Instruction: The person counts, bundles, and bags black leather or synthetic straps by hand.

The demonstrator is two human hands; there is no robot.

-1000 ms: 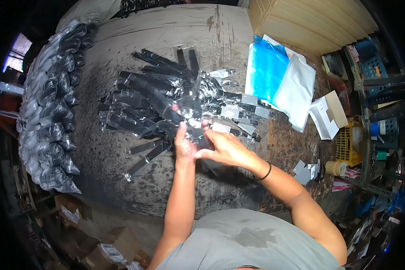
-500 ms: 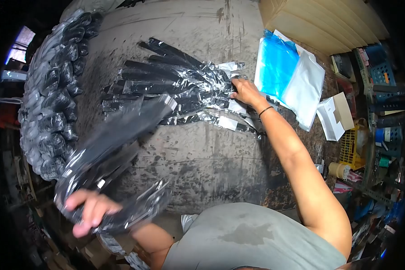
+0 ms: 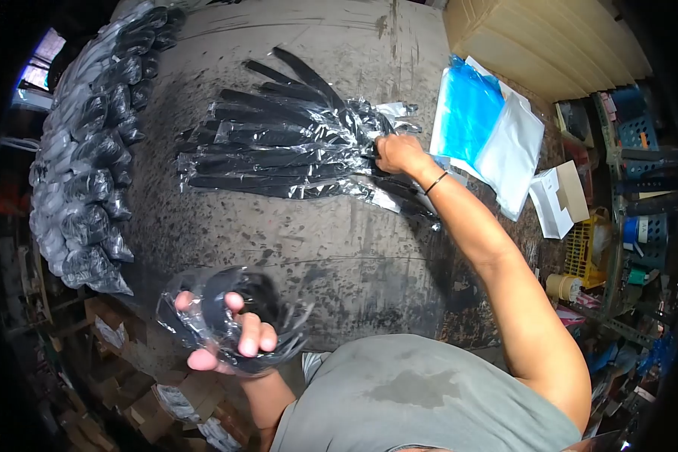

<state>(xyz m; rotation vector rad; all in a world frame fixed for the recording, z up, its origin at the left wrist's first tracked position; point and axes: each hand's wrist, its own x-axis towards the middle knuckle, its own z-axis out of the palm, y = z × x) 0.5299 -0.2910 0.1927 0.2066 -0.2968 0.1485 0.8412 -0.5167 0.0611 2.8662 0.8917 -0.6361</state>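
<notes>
While left hand (image 3: 230,337) clutches a rolled bundle (image 3: 262,290), right hand (image 3: 396,154) grips fanned packets (image 3: 279,158).

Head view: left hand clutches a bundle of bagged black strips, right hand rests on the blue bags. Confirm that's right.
Wrong on one point. The head view shows the right hand gripping the fanned pile of bagged strips on the table, beside the blue bags, not on them. The left hand does clutch a bundle.
</notes>
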